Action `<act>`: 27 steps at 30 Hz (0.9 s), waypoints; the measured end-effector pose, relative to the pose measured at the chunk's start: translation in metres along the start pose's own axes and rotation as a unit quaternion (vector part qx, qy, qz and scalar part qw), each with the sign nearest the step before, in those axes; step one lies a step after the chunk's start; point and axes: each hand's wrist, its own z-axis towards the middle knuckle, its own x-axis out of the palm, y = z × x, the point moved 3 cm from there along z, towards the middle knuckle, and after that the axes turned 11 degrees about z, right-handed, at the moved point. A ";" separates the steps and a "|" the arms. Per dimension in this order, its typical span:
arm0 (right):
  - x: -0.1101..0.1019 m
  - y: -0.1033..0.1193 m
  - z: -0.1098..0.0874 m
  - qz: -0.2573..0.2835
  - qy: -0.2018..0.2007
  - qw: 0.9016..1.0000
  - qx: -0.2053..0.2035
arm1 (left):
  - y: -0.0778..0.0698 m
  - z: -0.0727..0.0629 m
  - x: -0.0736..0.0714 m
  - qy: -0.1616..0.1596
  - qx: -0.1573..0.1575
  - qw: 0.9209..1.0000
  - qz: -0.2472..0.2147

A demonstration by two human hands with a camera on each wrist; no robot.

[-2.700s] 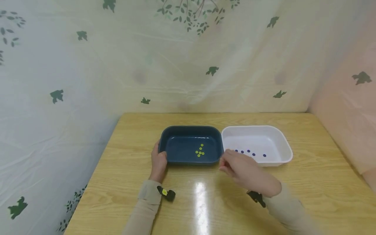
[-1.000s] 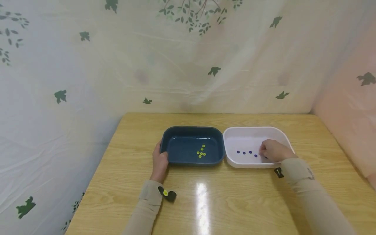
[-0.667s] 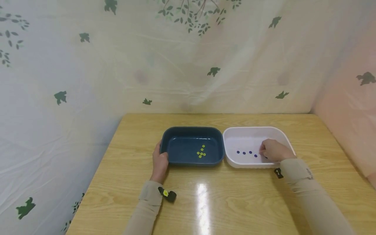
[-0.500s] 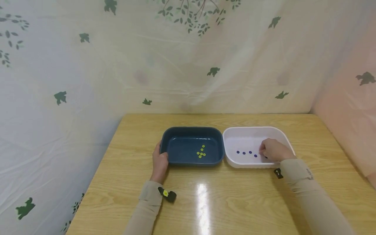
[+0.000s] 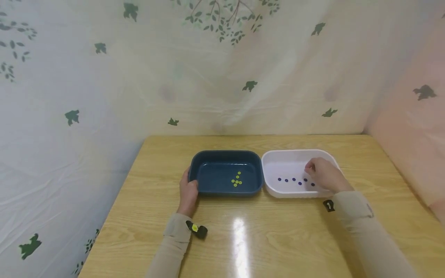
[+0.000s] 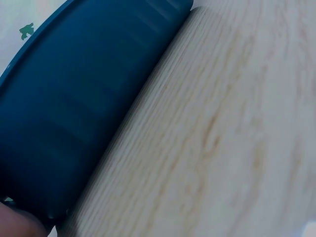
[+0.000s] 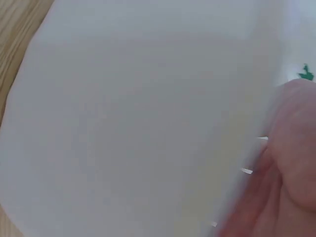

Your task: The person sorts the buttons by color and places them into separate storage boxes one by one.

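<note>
A dark blue rectangular dish (image 5: 226, 193) holds several small yellow button-like discs (image 5: 237, 182). My left hand (image 5: 188, 195) grips its left end, fingers along the outer wall and thumb at the front corner. In the left wrist view the dish's outer wall (image 6: 84, 98) slopes above the wood. A white dish (image 5: 292, 195) stands against the dark one's right side, with a loose line of several small dark blue button-like discs (image 5: 294, 179) on its floor. Above its right half my right hand (image 5: 325, 173) hovers, fingers loosely bent, nothing visible between them.
Both dishes stand on a light wooden table (image 5: 167, 154). A pale cloth (image 5: 208, 100) printed with leaves and birds hangs behind and at the sides.
My right hand went from beside the dark dish into the white one, paused low, then rose slightly. Another dark blue disc now lies where its fingertips were. The left hand kept its grip.
</note>
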 end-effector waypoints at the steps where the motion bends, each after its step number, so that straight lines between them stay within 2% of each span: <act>1: -0.001 0.003 -0.001 0.003 -0.005 1.000 -0.004 | 0.000 0.001 0.000 -0.001 -0.005 1.000 0.002; 6: -0.005 0.018 -0.011 0.014 -0.031 0.999 -0.011 | 0.001 0.010 -0.002 0.000 -0.021 1.000 0.000; 14: -0.007 0.035 -0.028 0.013 -0.071 0.997 -0.032 | 0.004 0.022 -0.005 -0.005 -0.018 0.999 -0.027; 19: -0.002 0.041 -0.037 0.016 -0.081 0.996 -0.032 | 0.004 0.029 -0.006 0.004 -0.020 0.999 -0.044; 23: 0.005 0.044 -0.040 0.011 -0.090 0.994 -0.054 | 0.003 0.032 -0.008 0.008 -0.037 0.998 -0.057; 27: 0.009 0.049 -0.043 0.002 -0.117 0.990 -0.084 | -0.003 0.033 -0.010 0.000 -0.025 0.997 -0.070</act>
